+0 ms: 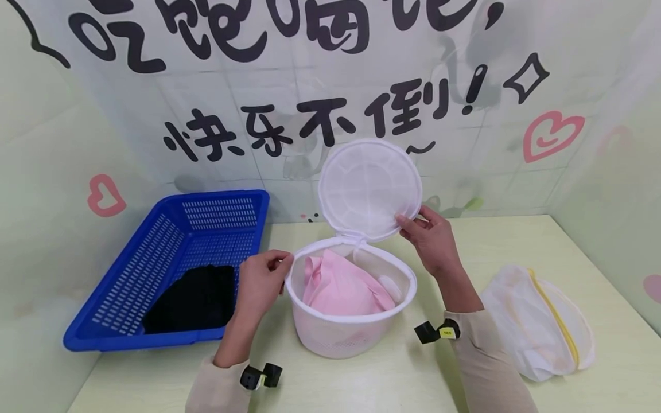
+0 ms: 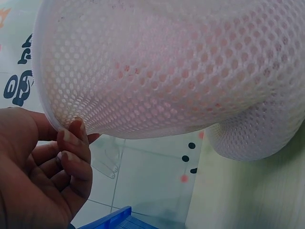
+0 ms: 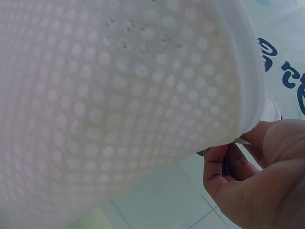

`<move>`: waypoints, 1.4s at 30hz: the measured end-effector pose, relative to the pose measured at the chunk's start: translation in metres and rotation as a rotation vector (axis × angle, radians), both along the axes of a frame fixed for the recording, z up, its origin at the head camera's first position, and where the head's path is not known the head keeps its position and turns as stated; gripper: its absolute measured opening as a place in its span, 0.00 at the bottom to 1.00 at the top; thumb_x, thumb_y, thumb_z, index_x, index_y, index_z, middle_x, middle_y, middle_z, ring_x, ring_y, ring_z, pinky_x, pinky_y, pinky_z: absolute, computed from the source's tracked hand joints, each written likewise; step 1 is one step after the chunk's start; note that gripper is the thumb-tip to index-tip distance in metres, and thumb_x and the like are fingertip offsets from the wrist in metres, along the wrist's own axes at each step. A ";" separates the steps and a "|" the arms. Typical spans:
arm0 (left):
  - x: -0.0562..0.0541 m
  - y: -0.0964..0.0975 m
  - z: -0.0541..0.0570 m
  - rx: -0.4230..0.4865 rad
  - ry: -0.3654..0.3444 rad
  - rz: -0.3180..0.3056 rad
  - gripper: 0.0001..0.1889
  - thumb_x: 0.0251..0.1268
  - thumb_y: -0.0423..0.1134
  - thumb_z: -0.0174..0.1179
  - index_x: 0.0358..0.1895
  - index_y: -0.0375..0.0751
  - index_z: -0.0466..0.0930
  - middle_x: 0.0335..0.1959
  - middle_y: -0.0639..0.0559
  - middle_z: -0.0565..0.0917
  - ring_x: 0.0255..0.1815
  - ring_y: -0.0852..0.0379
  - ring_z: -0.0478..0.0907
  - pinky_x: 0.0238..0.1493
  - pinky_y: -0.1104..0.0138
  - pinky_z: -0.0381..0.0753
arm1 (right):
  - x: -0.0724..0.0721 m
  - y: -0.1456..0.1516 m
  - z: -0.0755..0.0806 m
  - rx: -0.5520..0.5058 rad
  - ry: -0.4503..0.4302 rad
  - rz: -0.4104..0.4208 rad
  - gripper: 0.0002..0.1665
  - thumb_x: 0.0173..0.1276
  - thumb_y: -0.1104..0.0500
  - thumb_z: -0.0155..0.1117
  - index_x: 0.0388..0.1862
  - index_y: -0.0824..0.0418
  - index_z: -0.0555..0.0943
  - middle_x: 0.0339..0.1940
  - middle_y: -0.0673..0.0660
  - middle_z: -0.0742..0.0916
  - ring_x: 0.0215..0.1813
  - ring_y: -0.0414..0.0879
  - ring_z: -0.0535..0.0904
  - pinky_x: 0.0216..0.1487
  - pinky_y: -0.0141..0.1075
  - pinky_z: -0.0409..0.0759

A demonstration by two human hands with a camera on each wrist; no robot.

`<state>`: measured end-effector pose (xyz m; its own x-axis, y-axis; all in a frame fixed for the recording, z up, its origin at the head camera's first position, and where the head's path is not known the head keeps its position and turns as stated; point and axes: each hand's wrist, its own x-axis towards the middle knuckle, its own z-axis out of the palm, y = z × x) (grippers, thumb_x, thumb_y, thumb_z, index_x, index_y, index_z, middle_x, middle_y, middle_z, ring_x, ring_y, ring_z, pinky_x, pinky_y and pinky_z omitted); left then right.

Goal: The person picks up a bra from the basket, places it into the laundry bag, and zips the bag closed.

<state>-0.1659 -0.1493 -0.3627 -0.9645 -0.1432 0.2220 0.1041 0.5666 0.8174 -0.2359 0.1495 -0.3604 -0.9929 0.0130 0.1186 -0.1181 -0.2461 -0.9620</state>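
A white mesh laundry bag (image 1: pixel 341 338) stands on the table in the head view, its round lid (image 1: pixel 369 183) raised at the back. Inside lies a smooth pink garment (image 1: pixel 343 287), partly hidden by the bag's front wall. My left hand (image 1: pixel 262 281) pinches the bag's rim on the left, and the mesh gathers into creases at those fingertips in the left wrist view. With thumb and fingers, my right hand (image 1: pixel 432 238) grips the lower right edge of the lid. Honeycomb mesh wall (image 3: pixel 119 105) fills much of the right wrist view.
To the left sits a blue plastic basket (image 1: pixel 119 341) with a black cloth (image 1: pixel 193 298) in it. A flat white mesh bag (image 1: pixel 521 327) with a yellow zipper lies beside my right forearm. Printed wall panels stand behind the table and at both sides.
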 end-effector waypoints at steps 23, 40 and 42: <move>-0.001 0.001 -0.001 0.089 -0.005 0.008 0.07 0.65 0.34 0.60 0.39 0.34 0.85 0.16 0.48 0.76 0.12 0.53 0.71 0.13 0.67 0.68 | 0.007 0.000 0.005 0.111 0.098 -0.004 0.27 0.60 0.62 0.71 0.58 0.64 0.77 0.43 0.54 0.84 0.44 0.45 0.82 0.46 0.35 0.80; -0.001 0.001 -0.002 0.101 -0.035 -0.016 0.08 0.66 0.35 0.59 0.40 0.35 0.84 0.16 0.47 0.76 0.13 0.53 0.71 0.14 0.67 0.68 | 0.006 -0.002 0.002 0.183 0.238 -0.025 0.10 0.56 0.64 0.73 0.35 0.51 0.89 0.34 0.49 0.88 0.39 0.44 0.84 0.45 0.35 0.80; -0.001 0.001 -0.002 0.093 -0.047 -0.013 0.08 0.67 0.35 0.58 0.40 0.35 0.84 0.16 0.47 0.76 0.13 0.53 0.71 0.14 0.67 0.67 | 0.007 -0.002 0.002 0.180 0.278 0.001 0.11 0.56 0.67 0.72 0.33 0.51 0.89 0.32 0.49 0.88 0.38 0.43 0.84 0.44 0.35 0.80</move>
